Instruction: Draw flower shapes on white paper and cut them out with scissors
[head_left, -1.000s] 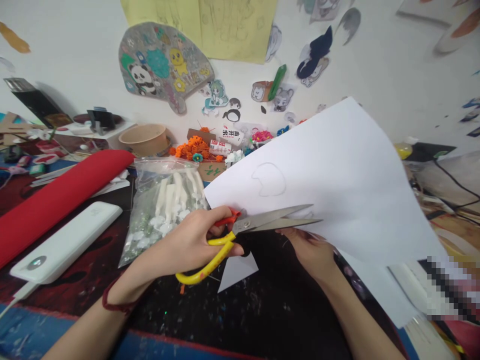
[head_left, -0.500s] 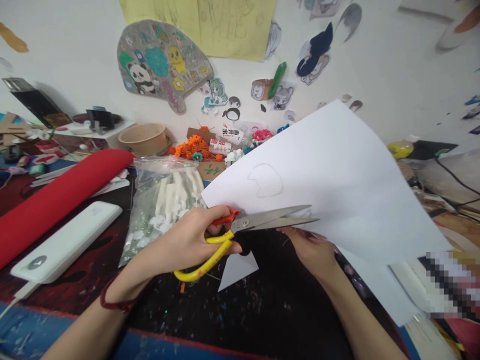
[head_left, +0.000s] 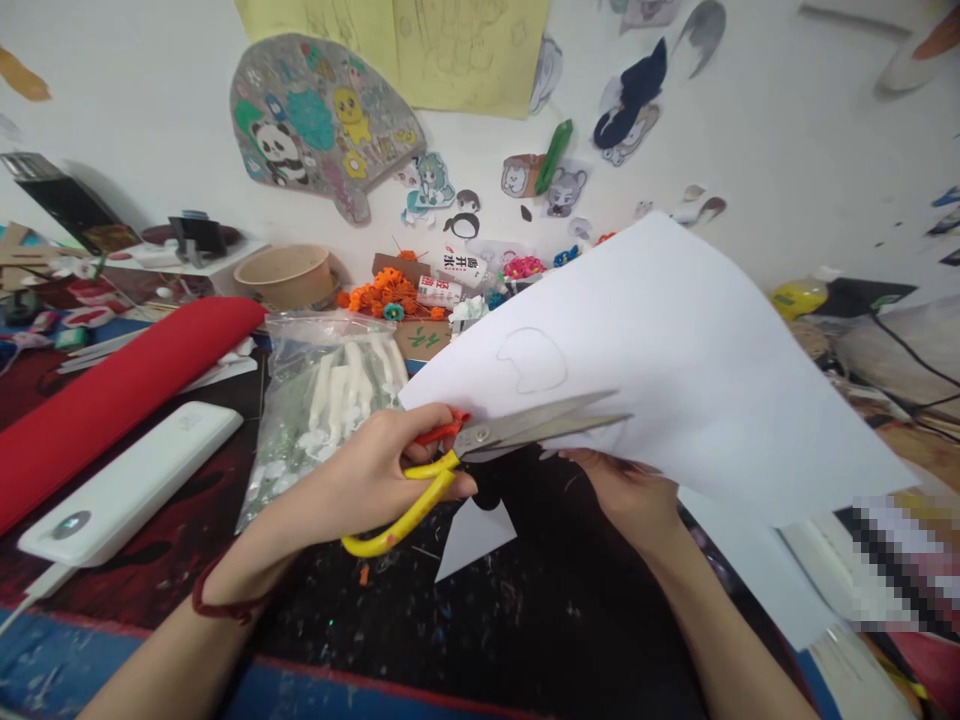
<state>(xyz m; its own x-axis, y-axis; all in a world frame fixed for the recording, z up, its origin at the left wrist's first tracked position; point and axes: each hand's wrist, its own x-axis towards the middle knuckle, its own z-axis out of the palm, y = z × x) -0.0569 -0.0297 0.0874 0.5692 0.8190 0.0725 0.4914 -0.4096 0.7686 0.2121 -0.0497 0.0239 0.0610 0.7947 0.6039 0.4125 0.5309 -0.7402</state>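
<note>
My left hand (head_left: 390, 455) is closed around a pair of scissors (head_left: 403, 522) with red and yellow handles. The blades point right, slightly parted, at the lower edge of a large white sheet of paper (head_left: 720, 380). A rounded pencil outline (head_left: 534, 360) is drawn on the sheet, just above the blades. My right hand (head_left: 634, 490) grips the same sheet from below; the paper hides part of its fingers. Under the scissors, a small white paper scrap (head_left: 478, 540) with a curved notch lies on the dark table (head_left: 525, 640).
Left of my hands lie a clear plastic bag (head_left: 322, 400) of white and green pieces, a white power bank (head_left: 131, 480) and a long red case (head_left: 135, 390). Orange craft flowers (head_left: 386, 292) and a round tan container (head_left: 286, 277) stand by the wall. Another white sheet (head_left: 757, 570) lies at right.
The scissors and my left hand have shifted slightly left and up. The lower paper edge now bends around the blades, and my right hand has moved a little right with the sheet.
</note>
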